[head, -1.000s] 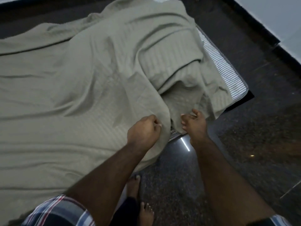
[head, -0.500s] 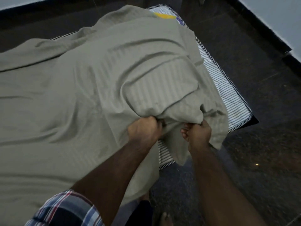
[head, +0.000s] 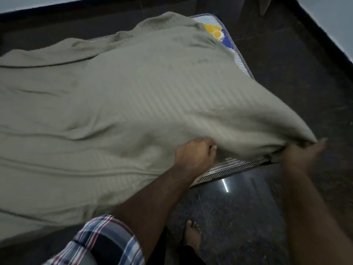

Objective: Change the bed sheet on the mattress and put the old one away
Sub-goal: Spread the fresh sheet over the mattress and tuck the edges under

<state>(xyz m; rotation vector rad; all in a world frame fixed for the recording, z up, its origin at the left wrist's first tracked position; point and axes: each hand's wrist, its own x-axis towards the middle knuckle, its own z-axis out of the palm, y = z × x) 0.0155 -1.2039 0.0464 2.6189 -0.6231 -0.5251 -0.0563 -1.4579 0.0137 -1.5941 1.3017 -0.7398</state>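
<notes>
A grey-green sheet [head: 118,104] with a faint woven stripe lies spread over a low mattress [head: 227,167] whose white and dark striped cover shows at the near edge and along the right side. My left hand [head: 194,153] grips the sheet's near edge by the mattress edge. Out to the right, my right hand [head: 303,152] holds the sheet's corner, pulled into a taut point above the mattress corner; this hand is blurred. A yellow and blue printed patch [head: 219,35] of the mattress shows at the far right corner.
The mattress lies on a dark polished stone floor [head: 248,217]. My bare foot [head: 193,234] stands on the floor near the mattress edge. Pale walls with a dark skirting [head: 315,29] run along the right side and the far end.
The bunched fold of sheet has been drawn out flat. My right hand moved away to the right with the corner, stretching the sheet over the mattress corner; my left hand kept its grip.
</notes>
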